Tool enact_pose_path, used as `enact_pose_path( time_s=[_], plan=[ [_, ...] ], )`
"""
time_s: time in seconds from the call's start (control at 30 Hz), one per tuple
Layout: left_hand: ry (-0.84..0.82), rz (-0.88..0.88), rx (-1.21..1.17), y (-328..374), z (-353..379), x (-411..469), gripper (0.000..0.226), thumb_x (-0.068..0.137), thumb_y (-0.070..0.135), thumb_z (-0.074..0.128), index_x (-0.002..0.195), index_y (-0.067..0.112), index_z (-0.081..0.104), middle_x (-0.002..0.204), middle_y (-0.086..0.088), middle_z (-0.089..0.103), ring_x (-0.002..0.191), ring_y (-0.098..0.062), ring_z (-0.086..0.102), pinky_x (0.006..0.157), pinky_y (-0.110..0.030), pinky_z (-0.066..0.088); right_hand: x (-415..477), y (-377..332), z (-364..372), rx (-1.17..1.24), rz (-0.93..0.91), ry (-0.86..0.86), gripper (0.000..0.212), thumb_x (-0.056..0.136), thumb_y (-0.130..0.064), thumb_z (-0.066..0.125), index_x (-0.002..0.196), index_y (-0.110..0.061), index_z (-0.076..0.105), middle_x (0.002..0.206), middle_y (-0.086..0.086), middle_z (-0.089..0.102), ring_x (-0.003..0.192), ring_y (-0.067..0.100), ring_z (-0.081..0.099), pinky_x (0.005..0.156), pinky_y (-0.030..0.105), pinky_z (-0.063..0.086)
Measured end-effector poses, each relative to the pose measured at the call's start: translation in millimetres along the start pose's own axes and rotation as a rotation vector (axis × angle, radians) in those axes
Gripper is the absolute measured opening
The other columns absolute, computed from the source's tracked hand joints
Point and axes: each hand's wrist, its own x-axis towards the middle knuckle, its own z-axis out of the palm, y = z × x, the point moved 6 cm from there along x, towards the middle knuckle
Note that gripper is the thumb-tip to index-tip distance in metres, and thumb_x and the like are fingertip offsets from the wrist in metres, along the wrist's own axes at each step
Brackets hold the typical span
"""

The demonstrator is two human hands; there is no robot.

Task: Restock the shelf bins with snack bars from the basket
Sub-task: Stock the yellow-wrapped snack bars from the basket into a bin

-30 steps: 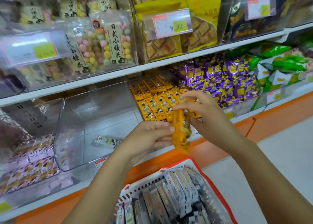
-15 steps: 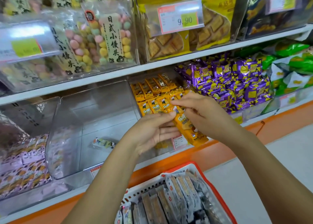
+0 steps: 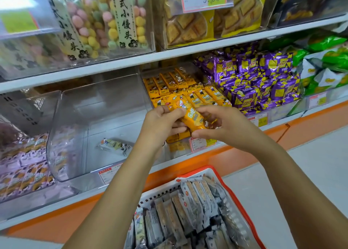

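Both hands are clamped on it: left hand and right hand grip a yellow snack bar from either end, right at the front of the yellow-bar bin. Below, the basket sits packed with grey-wrapped bars.

Roomy clear bin, perhaps open-topped, under shelf
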Motion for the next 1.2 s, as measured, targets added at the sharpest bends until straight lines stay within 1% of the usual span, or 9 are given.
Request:
enact_pose_path(
  time_s=[0.23,0.37,0.47,0.57,0.7,0.87,1.0,1.1,1.2],
  plan=[
    [0.047,0.143,0.132,-2,-29,-19,0.017,0.085,0.030,0.063,0.086,0.013,0.067,0.081,-0.008,0.064,0.075,-0.022,0.059,0.066,-0.033,0.050,-21,25,36,0.078,0.157,-0.404,0.028,0.080,-0.044,0.070,0.077,-0.016,0.068,0.068,-0.004,0.065,0.061,0.004,0.060,0.060,0.015,0.047],
    [0.053,0.080,0.168,-16,-45,-34,0.026,0.085,0.037,0.063,0.063,0.026,0.071,0.074,-0.013,0.061,0.070,-0.026,0.057,0.066,-0.035,0.042,-40,63,94,-0.312,0.297,-0.710,0.036,0.088,-0.044,0.064,0.072,-0.012,0.061,0.064,-0.002,0.057,0.058,0.011,0.056,0.059,0.022,0.046],
    [0.027,0.053,0.185,-30,-50,-44,0.028,0.085,0.040,0.062,0.063,0.023,0.070,0.072,-0.013,0.061,0.069,-0.026,0.056,0.069,-0.040,0.044,-48,98,149,-0.566,0.351,-0.617,0.046,0.087,-0.056,0.059,0.087,-0.011,0.055,0.072,0.000,0.050,0.066,0.013,0.053,0.066,0.027,0.043],
    [0.038,0.025,0.176,-41,-56,-48,0.029,0.089,0.036,0.058,0.068,0.020,0.071,0.070,-0.004,0.067,0.070,-0.022,0.062,0.077,-0.045,0.052,-67,130,192,-0.716,0.441,-0.527,0.088,0.080,-0.065,0.058,0.142,-0.010,0.030,0.132,0.012,0.045,0.123,0.028,0.046,0.099,0.042,0.041],
    [0.004,-0.022,0.100,-51,-58,-48,0.025,0.095,0.027,0.052,0.085,0.010,0.069,0.076,-0.010,0.071,0.065,-0.019,0.066,0.065,-0.033,0.055,-75,146,199,-0.595,0.526,-0.410,0.086,0.076,-0.045,0.073,0.141,-0.010,0.028,0.142,0.013,0.037,0.132,0.028,0.039,0.099,0.038,0.044],
    [0.006,-0.097,0.044,-60,-53,-48,0.028,0.096,0.029,0.050,0.094,0.004,0.062,0.072,-0.009,0.067,0.058,-0.018,0.062,0.052,-0.026,0.053,-85,157,175,-0.443,0.593,-0.234,0.050,0.086,-0.020,0.059,0.133,-0.008,0.044,0.114,0.006,0.061,0.094,0.018,0.062,0.074,0.029,0.053],
    [-0.005,-0.107,0.081,-68,-47,-49,0.032,0.095,0.033,0.051,0.097,0.003,0.063,0.074,-0.007,0.070,0.063,-0.018,0.065,0.058,-0.028,0.057,-99,159,176,-0.388,0.568,-0.163,0.057,0.094,-0.031,0.057,0.142,-0.011,0.035,0.148,0.004,0.039,0.127,0.020,0.049,0.097,0.034,0.047],
    [0.015,-0.126,0.050,-75,-48,-53,0.030,0.095,0.031,0.052,0.097,0.004,0.064,0.080,-0.010,0.072,0.072,-0.024,0.067,0.070,-0.035,0.056,-102,156,165,-0.177,0.626,-0.050,0.042,0.095,-0.031,0.057,0.133,-0.017,0.049,0.117,0.002,0.064,0.101,0.015,0.062,0.083,0.031,0.053],
    [0.055,-0.151,0.048,-89,-55,-61,0.032,0.092,0.030,0.057,0.101,0.000,0.064,0.091,-0.016,0.072,0.088,-0.033,0.068,0.083,-0.045,0.053,-106,132,149,0.353,0.632,0.027,0.019,0.094,-0.026,0.060,0.090,-0.008,0.062,0.072,0.005,0.062,0.070,0.012,0.061,0.081,0.034,0.051]
  ],
)
